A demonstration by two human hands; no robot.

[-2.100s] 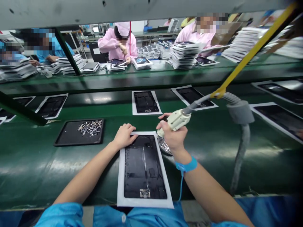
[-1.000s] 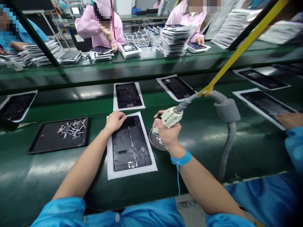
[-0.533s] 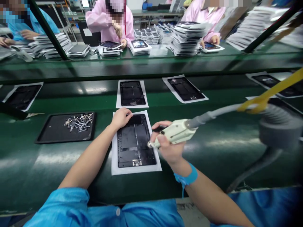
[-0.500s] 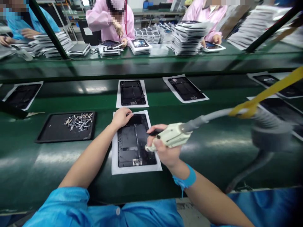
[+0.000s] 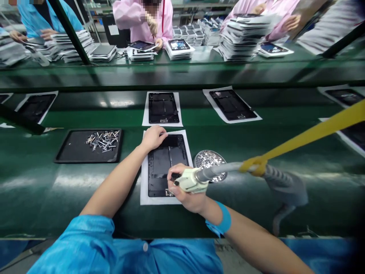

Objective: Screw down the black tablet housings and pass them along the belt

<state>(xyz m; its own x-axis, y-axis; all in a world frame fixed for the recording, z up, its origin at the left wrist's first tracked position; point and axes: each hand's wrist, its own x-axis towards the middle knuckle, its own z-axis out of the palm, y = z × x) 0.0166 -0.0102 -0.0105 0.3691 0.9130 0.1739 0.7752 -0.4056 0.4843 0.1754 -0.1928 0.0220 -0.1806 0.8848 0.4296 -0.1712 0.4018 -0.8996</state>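
A black tablet casing (image 5: 159, 167), its inside facing up, lies on a white sheet (image 5: 145, 190) in front of me. My left hand (image 5: 154, 137) holds its top left edge with bent fingers. My right hand (image 5: 189, 196) is wrapped round a pale green hand tool (image 5: 191, 182) over the casing's lower right part. From the tool's back end runs a grey hose (image 5: 219, 170); its working tip is hidden. Just right of the casing, partly behind the hose, sits a round dish (image 5: 209, 158) of small shiny pieces.
At left lies a black tray (image 5: 72, 148) with metal strips (image 5: 103, 140). A yellow strap (image 5: 296, 140) holds up the hose. Farther back, more casings (image 5: 163, 107) lie on sheets. Across the bench, people in pink (image 5: 137, 19) and blue sit among stacks (image 5: 242, 38) of tablets.
My right hand has moved left and down over the casing with the tool. The round dish now shows beside it. My left hand stays at the top edge; the camera view has shifted.
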